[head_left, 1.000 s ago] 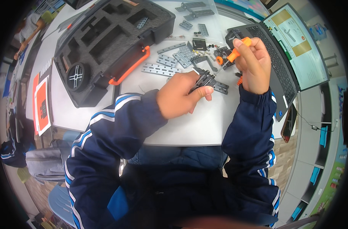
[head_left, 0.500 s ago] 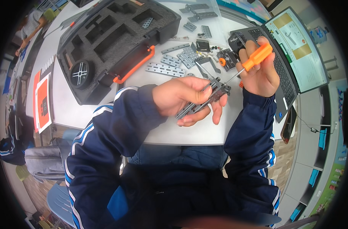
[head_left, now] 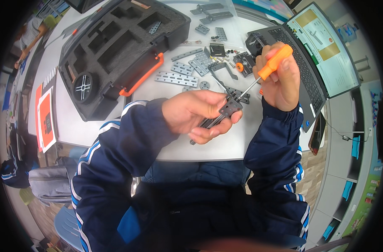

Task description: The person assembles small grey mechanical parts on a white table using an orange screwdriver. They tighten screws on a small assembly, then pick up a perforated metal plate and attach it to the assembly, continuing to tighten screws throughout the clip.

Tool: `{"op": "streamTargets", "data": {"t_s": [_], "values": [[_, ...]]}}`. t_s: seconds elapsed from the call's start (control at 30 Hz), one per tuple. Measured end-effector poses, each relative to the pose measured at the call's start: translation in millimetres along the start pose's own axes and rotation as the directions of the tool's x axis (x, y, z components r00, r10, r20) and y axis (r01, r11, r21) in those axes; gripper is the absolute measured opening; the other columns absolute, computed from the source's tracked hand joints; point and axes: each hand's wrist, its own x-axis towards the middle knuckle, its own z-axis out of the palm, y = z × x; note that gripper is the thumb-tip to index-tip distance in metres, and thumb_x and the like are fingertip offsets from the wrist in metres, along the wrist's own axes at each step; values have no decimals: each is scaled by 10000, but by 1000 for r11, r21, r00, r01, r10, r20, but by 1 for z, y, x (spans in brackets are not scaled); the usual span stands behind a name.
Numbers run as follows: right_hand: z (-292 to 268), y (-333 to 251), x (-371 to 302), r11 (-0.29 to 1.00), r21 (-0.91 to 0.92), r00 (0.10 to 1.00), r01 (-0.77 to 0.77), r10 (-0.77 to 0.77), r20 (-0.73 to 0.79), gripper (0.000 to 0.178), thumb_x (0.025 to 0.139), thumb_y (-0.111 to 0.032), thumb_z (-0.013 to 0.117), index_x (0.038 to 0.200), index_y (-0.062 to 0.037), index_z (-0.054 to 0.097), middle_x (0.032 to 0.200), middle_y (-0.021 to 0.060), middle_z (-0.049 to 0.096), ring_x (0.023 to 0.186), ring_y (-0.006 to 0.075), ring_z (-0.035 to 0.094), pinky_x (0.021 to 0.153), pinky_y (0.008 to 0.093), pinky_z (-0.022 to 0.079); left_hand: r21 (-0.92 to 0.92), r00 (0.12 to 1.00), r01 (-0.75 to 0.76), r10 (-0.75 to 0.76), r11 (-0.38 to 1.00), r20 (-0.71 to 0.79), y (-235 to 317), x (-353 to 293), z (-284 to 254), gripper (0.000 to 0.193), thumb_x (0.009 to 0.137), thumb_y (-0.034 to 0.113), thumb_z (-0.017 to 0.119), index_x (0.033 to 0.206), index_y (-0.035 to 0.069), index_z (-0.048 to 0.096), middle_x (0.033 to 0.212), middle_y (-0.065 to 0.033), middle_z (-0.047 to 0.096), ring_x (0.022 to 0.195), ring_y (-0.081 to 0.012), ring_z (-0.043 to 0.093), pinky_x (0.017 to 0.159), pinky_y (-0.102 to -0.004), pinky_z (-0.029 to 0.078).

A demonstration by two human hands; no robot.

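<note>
My left hand (head_left: pixel 196 112) is closed round a dark grey metal bracket assembly (head_left: pixel 230 108), its perforated square end sticking out past the fingertips. A slotted bar of it runs down under the palm. In my right hand (head_left: pixel 285 86) is a screwdriver (head_left: pixel 275 63) with an orange handle, pinched between thumb and fingers. Its thin shaft slants down left, and the tip meets the upper edge of the assembly; the exact contact point is too small to make out. Just beyond lie perforated metal plates (head_left: pixel 176 79) and a dark block with an orange knob (head_left: pixel 243 64).
A black foam-lined case (head_left: pixel 123 49) with an orange handle (head_left: pixel 144 77) and a black wheel (head_left: pixel 85 87) occupies the left. To the right stands an open laptop (head_left: pixel 313 63). More metal brackets (head_left: pixel 212 13) lie at the back. An orange-and-white booklet (head_left: pixel 46 117) is at the left edge.
My left hand has turned the assembly, so its perforated square face now shows. My right hand and the screwdriver have shifted slightly left and down. The view has shifted a little too.
</note>
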Motion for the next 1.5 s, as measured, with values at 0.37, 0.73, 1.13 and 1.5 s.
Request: {"op": "streamTargets", "data": {"t_s": [0.37,0.73,1.13,1.5], "values": [[10,-3,4,972,-190,966,-140,92,-241,264,966,-264,534,1000,-3,557,703,-16,476,568,40,308,533,214,239,156,970,-78,112,985,-216,6,2,5,307,986,253,497,1098,-33,477,686,-41,505,467,-76,372,421,-219,311],[11,1,9,963,-177,929,-205,135,-345,202,939,-200,605,839,-46,522,638,-69,422,537,19,308,505,206,275,273,951,-92,166,957,-260,4,4,-4,349,995,321,489,1116,-7,498,710,-34,497,505,-78,417,445,-223,348],[8,16,5,913,-370,878,-174,-27,-478,310,866,-151,701,675,-82,467,605,-86,419,523,-6,301,478,193,262,713,827,104,337,693,-449,-2,12,-3,308,1034,306,395,1094,36,530,694,1,512,500,-55,415,465,-205,347],[7,6,9,977,-122,930,-172,120,-347,188,937,-214,597,945,-31,557,638,-44,416,540,20,322,488,196,239,551,917,-14,231,834,-327,4,8,1,310,1026,317,423,1090,28,515,685,-12,514,487,-68,430,464,-218,367]]}}
